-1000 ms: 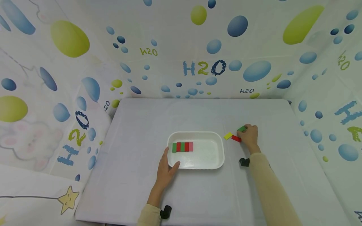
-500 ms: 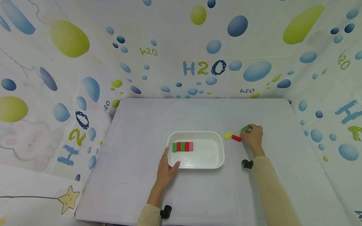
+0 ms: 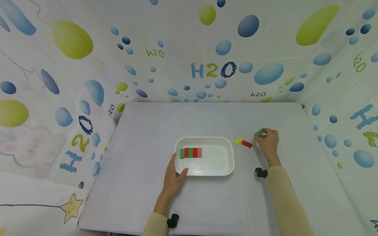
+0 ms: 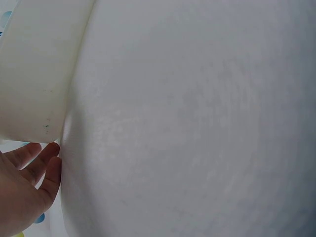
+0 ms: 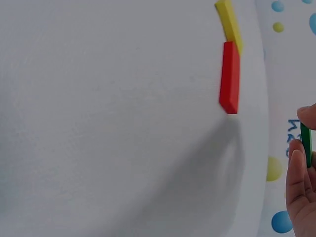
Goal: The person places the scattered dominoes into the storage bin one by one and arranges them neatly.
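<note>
A white tray (image 3: 217, 157) stands on the table with a row of green, red and pink domino blocks (image 3: 190, 153) lying in its left part. My left hand (image 3: 172, 178) rests at the tray's front left corner, fingers along the left side and thumb at the front rim. In the left wrist view its fingertips touch the tray's end wall (image 4: 34, 98). My right hand (image 3: 268, 142) pinches a green domino block (image 3: 259, 132) between thumb and fingers, right of the tray. In the right wrist view this green block (image 5: 306, 143) shows edge-on.
Between tray and right hand, a yellow block (image 3: 238, 141) and a red block (image 3: 247, 144) lie end to end on the white table (image 3: 141, 131). Each wrist bears a black camera (image 3: 173, 221). Printed curtains (image 3: 177, 39) hang behind and at both sides.
My right hand has moved to the right with the green block, away from the red and yellow blocks. The left hand and the tray stay where they were.
</note>
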A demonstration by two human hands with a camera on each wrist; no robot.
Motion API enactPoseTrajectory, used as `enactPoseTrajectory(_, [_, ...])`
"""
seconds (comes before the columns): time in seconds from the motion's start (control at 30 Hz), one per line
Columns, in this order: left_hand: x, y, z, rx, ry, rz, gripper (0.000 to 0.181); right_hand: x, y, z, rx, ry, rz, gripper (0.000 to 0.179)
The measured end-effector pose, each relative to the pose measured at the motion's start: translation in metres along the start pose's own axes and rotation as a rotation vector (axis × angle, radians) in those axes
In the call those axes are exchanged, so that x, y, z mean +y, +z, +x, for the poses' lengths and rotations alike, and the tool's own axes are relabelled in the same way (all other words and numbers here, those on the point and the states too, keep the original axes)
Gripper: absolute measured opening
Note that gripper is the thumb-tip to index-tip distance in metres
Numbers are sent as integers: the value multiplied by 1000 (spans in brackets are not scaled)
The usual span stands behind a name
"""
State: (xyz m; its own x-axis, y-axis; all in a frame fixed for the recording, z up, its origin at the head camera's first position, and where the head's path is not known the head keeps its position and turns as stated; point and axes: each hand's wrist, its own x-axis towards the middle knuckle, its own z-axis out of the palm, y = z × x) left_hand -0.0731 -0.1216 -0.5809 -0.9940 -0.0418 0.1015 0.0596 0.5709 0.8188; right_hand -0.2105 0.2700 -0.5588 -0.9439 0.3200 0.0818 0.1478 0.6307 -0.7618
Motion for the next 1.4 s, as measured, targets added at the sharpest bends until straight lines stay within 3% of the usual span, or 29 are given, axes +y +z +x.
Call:
enactPoseTrajectory(0.43, [0, 0, 0, -5, -12, -6, 81, -17, -12, -3, 14, -10, 26, 48])
enactPoseTrajectory(0.73, [-1, 1, 0, -7, -20, -5, 81, -32, -17, -7, 53, -103, 39, 45])
enactPoseTrajectory(1.2, [-2, 1, 0, -1, -3, -4, 81, -60, -22, -18, 10, -104, 47, 46])
enactPoseTrajectory(1.4, [-3, 1, 0, 4, 14, -5, 81, -71, -21, -23, 2, -151, 49, 47])
